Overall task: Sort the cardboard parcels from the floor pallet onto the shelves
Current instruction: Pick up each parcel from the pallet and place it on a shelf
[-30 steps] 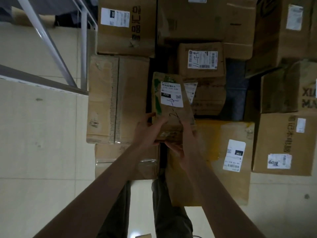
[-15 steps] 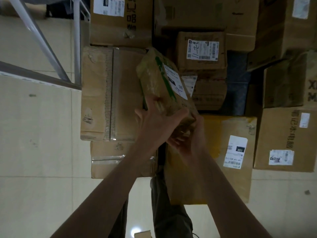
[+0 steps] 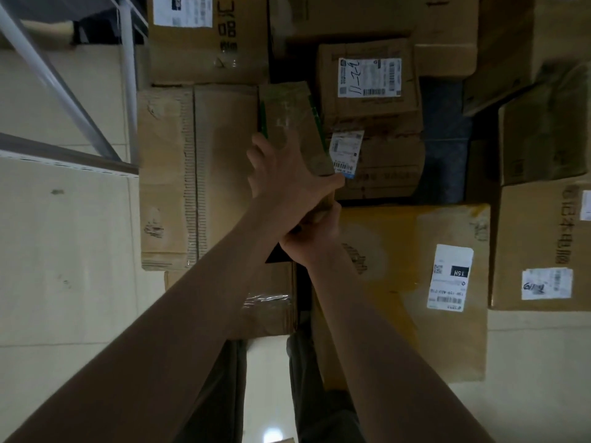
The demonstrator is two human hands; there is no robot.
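Observation:
A small cardboard parcel (image 3: 292, 123), taped and with a green stripe along its edges, is held up over the pile with a plain taped side facing me. My left hand (image 3: 284, 174) grips its near end from the left and top. Below it, my right hand (image 3: 311, 238) grips the bottom corner; its fingers are mostly hidden. The parcel's white label is out of sight. Underneath lie several cardboard parcels on the floor, among them a labelled box (image 3: 367, 75) and a flat yellowish parcel (image 3: 399, 282).
A grey metal shelf frame (image 3: 64, 91) and shelf edge (image 3: 64, 155) stand at the left over the pale tiled floor (image 3: 64, 251). A long flat carton (image 3: 198, 174) lies left of my hands. Larger boxes (image 3: 543, 244) crowd the right. My legs show at the bottom.
The small parcel has been rolled over in my hands: its white label first faced me, then tipped to the right, and now is out of sight. My left hand moved over its near end.

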